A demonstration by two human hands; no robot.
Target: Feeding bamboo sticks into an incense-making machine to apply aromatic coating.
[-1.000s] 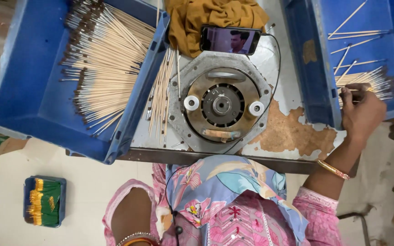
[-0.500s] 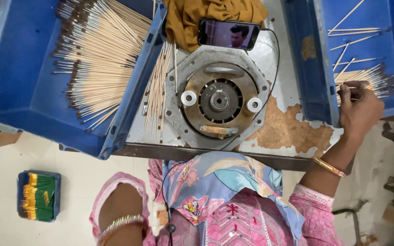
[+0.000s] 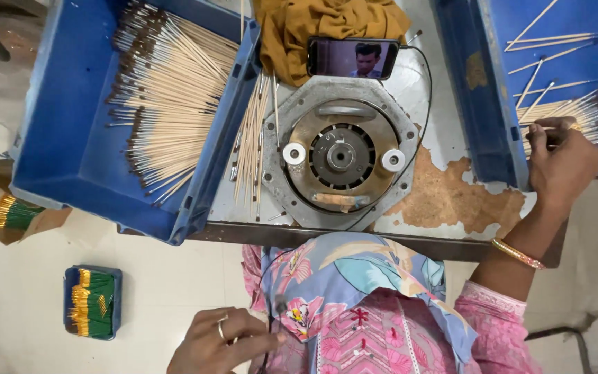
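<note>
Clearly the thin sticks (image 3: 576, 114) under the right hand (image 3: 562, 163) are light, stiff and snappable; its curled fingers pinch a few near their bare ends inside the blue tray (image 3: 493, 104). Away from them, the left hand (image 3: 219, 343) rests loosely closed at the lap, holding nothing visible.

The sticks (image 3: 567, 114) that the right hand (image 3: 562, 163) reaches into are thin, pale wooden lengths with dark coated ends, gathered in a loose bundle on the floor of the right blue tray (image 3: 493, 104). The bundle lies roughly sideways, fanned a little, its dark tips pointing toward the tray's right edge. The hand rests on the tray's near rim, fingers curled over the bundle's pale ends and touching them. A few single sticks lie scattered farther back in the same tray, apart from the bundle and at slanting angles.
</note>
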